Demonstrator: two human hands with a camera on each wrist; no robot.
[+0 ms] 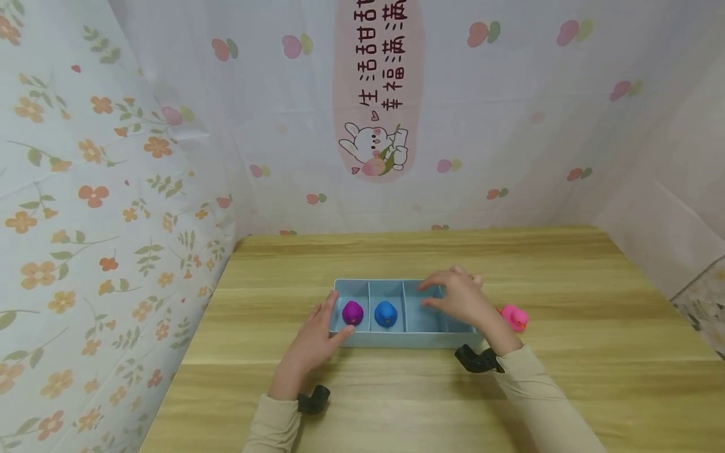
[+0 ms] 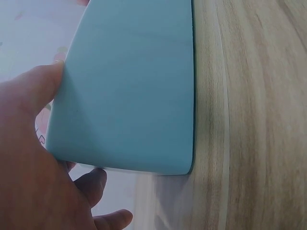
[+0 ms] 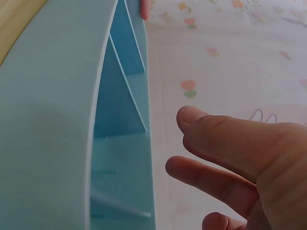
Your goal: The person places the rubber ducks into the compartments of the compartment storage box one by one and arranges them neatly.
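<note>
Nearest the head camera: beige sleeves (image 1: 552,402), running up to the left hand (image 1: 314,336) and right hand (image 1: 457,297). Left hand is spread at the left end of the light-blue tray (image 1: 408,340): thumb on the near rim, fingers along the end wall, touching it fairly straight. Right hand is over the right half of the tray, thumb and index parted by a moderate gap, nothing between them. Purple duck (image 1: 352,313): in the end compartment, just right of the left hand's fingers and beyond its thumb. Blue duck (image 1: 386,314): next compartment along, between the two hands. Third compartment (image 1: 421,321) is below the right fingertips; the fourth is partly hidden by that hand. Pink duck (image 1: 515,318): on the wooden table (image 1: 385,402), outside the tray, just right of the right wrist. Small red bit (image 1: 500,311) between that wrist and the pink duck, too small to identify. Black brackets (image 1: 314,400) at both wrists. Beyond the hands: back cloth (image 1: 272,126) with lettering and a rabbit; floral cloth (image 1: 102,239) well left of the left hand.
</note>
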